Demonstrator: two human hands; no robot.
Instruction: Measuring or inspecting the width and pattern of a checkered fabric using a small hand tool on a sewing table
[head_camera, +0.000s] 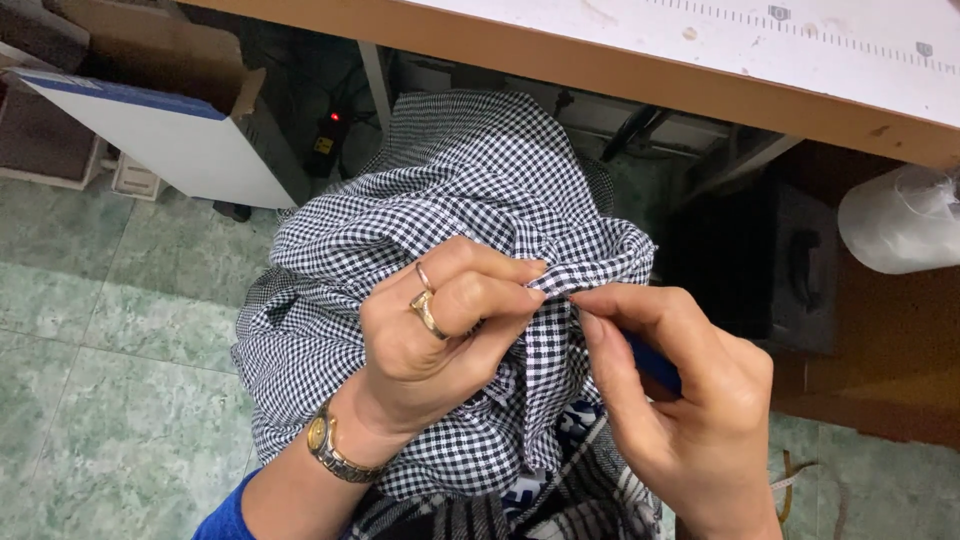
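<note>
Left hand: the left hand (440, 330) is closed on a fold of the checked cloth (450, 210); thumb and fingers pinch it near the middle of the bundle; 2 rings sit on 1 finger; a metal wristwatch (330, 445) is on the wrist; a blue sleeve (228, 515) shows at the bottom edge.
Right hand: the right hand (680, 390) meets the left at the same fold, fingertips pressed on the cloth; a blue tool (652, 362) lies in its grip, mostly hidden by the fingers, so its kind cannot be told.
Cloth: black and white small checks; bunched in the person's lap, under the table edge; both hands touch it.
Table: a wooden-edged table (620, 75) with a white top and a printed ruler scale runs across the top of the view.
Floor: green mottled tiles (100, 330) at left.
Nearby: a cardboard box (170, 50) and a white board (170, 140) at upper left; a white plastic-wrapped roll (900, 220) at right, well apart from the hands.
</note>
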